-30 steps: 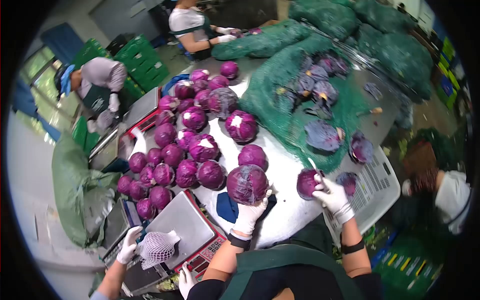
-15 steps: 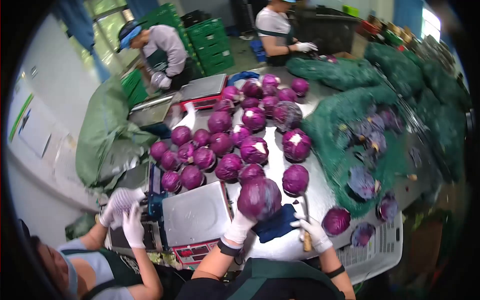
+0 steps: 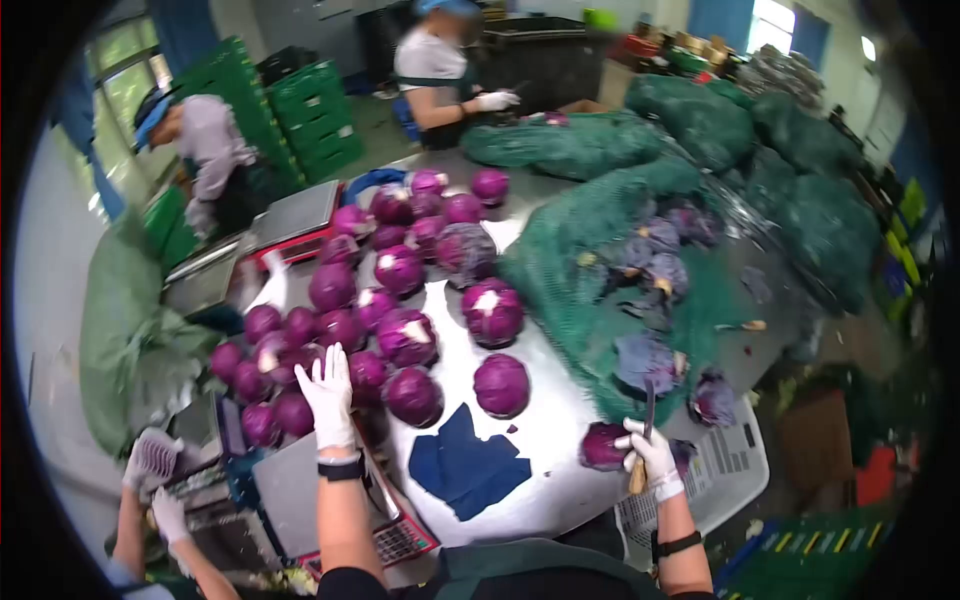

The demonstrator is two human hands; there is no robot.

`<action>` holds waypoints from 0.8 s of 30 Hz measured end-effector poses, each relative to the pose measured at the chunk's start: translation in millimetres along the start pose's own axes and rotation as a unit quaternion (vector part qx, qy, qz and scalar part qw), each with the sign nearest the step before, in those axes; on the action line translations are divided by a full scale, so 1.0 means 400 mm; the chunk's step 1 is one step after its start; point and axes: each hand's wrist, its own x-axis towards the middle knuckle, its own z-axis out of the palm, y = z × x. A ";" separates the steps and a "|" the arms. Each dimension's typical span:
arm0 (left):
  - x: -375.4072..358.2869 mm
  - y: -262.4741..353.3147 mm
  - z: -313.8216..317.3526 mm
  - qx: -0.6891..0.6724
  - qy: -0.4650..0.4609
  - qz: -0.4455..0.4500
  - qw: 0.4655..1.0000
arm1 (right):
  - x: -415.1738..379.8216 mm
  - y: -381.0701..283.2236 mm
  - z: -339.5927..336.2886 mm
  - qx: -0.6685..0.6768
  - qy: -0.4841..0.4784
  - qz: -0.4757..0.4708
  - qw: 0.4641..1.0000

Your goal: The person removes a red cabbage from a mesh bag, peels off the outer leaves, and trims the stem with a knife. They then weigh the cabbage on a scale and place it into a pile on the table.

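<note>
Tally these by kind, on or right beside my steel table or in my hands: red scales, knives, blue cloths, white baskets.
Red scales: 2
Knives: 2
Blue cloths: 2
White basket: 1
Total: 7

Your metal table point(image 3: 570, 480): red cabbages point(image 3: 407, 337) grouped left of the green mesh bag point(image 3: 560, 250), blue cloth point(image 3: 468, 462) near the front edge (crumpled), small knife point(image 3: 742, 326) right of the mesh, loose leaves inside it.
</note>
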 end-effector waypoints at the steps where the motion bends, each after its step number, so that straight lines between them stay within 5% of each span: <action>1: -0.005 -0.036 0.011 0.041 -0.056 -0.068 0.995 | 0.022 -0.035 -0.015 0.019 0.016 -0.013 1.000; 3: -0.139 -0.219 0.092 0.162 -0.206 -0.221 0.939 | 0.079 -0.121 -0.021 0.014 0.063 -0.039 0.997; 4: -0.129 -0.325 0.080 0.039 -0.406 -0.423 0.809 | 0.127 -0.139 -0.030 0.019 0.068 -0.048 0.996; 5: -0.222 -0.396 0.118 0.318 -0.315 -0.373 0.813 | 0.177 -0.156 -0.035 0.014 0.058 -0.044 0.997; 9: -0.219 -0.786 -0.029 0.378 -0.291 -0.537 0.696 | 0.410 -0.186 -0.010 0.021 0.075 -0.039 0.996; 11: -0.177 -0.934 -0.103 0.439 -0.270 -0.500 0.696 | 0.541 -0.180 0.004 -0.020 0.069 -0.069 0.995; 13: -0.194 -0.986 -0.052 0.552 -0.153 -0.328 0.751 | 0.610 -0.226 0.071 -0.046 0.071 -0.082 0.993; 15: -0.052 -1.028 -0.133 0.599 -0.188 -0.195 0.754 | 0.703 -0.234 0.107 -0.182 0.062 -0.151 0.970; 17: 0.102 -0.981 -0.138 0.760 -0.197 -0.148 0.601 | 0.801 -0.201 0.134 -0.362 0.141 -0.410 0.825; 19: 0.105 -0.943 -0.096 0.615 -0.152 -0.120 0.764 | 0.777 -0.236 0.167 -0.420 0.148 -0.371 0.815; 20: 0.080 -0.933 -0.040 0.576 -0.092 -0.137 0.800 | 0.776 -0.236 0.173 -0.452 0.161 -0.342 0.808; 24: 0.064 -0.939 -0.025 0.509 -0.068 -0.175 0.840 | 0.727 -0.169 0.136 -0.415 0.194 -0.373 0.807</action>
